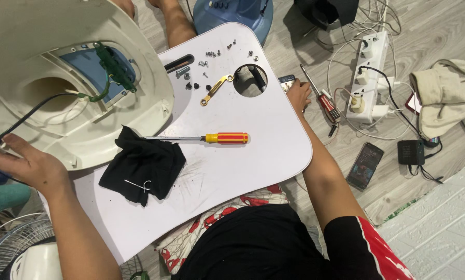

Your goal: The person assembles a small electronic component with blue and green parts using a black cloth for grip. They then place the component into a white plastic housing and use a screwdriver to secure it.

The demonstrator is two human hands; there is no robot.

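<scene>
My left hand (27, 163) grips the lower rim of a cream plastic fan base housing (155, 103), turned over so its inside shows: a green circuit board (116, 65), a blue panel and a black wire. My right hand (298, 95) reaches past the right edge of the white lap table (243, 171) and closes on a small dark object (287, 80) on the floor. A screwdriver with a yellow and red handle (227, 138) lies mid-table. A black cloth (144, 166) with a thin metal hook on it lies beside the housing.
Several small screws (212, 53) and a brass bracket (215, 88) lie near the table's round hole (250, 80). On the floor: a red screwdriver (326, 103), a white power strip (370, 78), a phone (364, 166), a black adapter (410, 152), a beige cloth (447, 93), a blue fan part (232, 13), a fan grille (9, 243).
</scene>
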